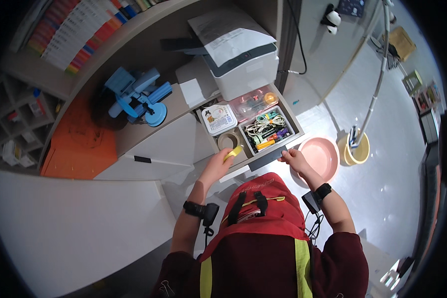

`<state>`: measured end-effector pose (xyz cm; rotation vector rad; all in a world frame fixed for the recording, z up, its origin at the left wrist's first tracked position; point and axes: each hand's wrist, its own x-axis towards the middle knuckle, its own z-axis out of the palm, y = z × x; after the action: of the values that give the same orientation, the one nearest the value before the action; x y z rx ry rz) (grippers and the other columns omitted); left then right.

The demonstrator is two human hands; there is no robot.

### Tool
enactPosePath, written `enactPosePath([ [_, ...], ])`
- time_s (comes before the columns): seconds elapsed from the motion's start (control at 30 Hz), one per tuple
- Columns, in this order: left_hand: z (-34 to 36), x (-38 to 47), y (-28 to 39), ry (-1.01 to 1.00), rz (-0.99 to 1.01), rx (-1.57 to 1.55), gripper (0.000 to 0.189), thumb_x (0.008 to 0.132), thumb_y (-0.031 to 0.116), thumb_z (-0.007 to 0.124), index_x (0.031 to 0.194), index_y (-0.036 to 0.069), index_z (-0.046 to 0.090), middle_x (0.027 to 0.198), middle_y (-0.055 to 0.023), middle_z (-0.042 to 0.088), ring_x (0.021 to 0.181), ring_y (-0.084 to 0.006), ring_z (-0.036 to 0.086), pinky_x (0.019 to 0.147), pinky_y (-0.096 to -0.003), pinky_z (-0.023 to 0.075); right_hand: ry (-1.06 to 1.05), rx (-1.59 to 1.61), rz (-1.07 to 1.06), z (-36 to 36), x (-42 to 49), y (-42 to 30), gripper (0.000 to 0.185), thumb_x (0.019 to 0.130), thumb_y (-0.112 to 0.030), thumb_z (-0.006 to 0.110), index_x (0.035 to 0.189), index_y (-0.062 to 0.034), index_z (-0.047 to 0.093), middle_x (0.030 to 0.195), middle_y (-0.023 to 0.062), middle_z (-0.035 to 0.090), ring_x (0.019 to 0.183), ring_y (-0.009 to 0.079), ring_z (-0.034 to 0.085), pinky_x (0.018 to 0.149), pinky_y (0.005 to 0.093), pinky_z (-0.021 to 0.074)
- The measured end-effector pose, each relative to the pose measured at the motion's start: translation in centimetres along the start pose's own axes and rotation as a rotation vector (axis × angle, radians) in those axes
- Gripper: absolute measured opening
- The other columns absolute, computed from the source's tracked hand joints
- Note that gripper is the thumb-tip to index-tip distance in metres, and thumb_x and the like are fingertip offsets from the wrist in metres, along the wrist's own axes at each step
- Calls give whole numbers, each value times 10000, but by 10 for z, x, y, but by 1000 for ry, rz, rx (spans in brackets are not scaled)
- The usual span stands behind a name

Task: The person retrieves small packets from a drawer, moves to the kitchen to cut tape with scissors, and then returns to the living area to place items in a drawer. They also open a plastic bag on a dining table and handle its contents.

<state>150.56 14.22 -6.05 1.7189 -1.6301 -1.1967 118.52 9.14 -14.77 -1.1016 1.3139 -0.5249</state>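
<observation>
My left hand (223,162) is closed on a small yellow object (233,152), whose kind I cannot tell, over the near left corner of a pulled-out drawer (296,126). My right hand (293,160) has its fingers on a dark grey flat piece (268,163) at the drawer's front. Inside the drawer are a white lidded plastic tub (219,119), a roll of tape (228,140), a clear pinkish plastic box (247,104) and a white bin (291,130). A bundled white cable (270,122), pens and markers fill the bin.
A printer (246,70) with paper on top stands just behind the drawer. A blue device (141,97) sits on the cabinet to the left. Right of the drawer, on the floor, are a pink basin (322,158) and a yellow bucket (363,149) with a mop in it.
</observation>
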Motion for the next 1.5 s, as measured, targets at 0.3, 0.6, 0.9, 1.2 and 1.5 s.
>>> enactPosePath([
  [0.3,37,47,-27,-88,204,861,180,872,160,515,942,107,672,946,-113,669,981,-308,591,960,-461,391,-14,73,57,-4,-37,0,310,983,-297,528,849,-20,567,832,79,687,792,126,649,734,281,493],
  [0.6,45,43,-56,34,220,684,274,828,210,604,1089,129,612,1068,-86,622,1106,-289,531,1070,-515,287,-36,159,77,-2,-35,-3,298,990,-282,517,846,-22,538,838,78,663,811,141,661,754,289,506],
  [0.9,45,61,-51,-99,283,716,347,788,235,662,1120,144,613,1067,-84,610,1139,-278,518,1107,-533,201,-31,186,46,0,-24,-2,282,999,-281,500,859,-37,517,833,81,648,825,154,670,740,296,536],
  [1.2,32,81,-41,-313,218,911,277,804,143,619,1071,187,680,989,-75,616,983,-287,588,857,-462,466,-25,213,69,5,-13,-5,263,986,-263,517,893,-18,535,802,62,667,703,102,606,656,250,484],
  [1.5,37,132,-18,-247,521,938,188,771,130,655,958,112,661,1012,-88,581,979,-301,555,832,-415,478,-20,236,32,10,-6,-3,252,986,-257,520,968,-9,560,802,48,659,688,94,589,644,247,480],
])
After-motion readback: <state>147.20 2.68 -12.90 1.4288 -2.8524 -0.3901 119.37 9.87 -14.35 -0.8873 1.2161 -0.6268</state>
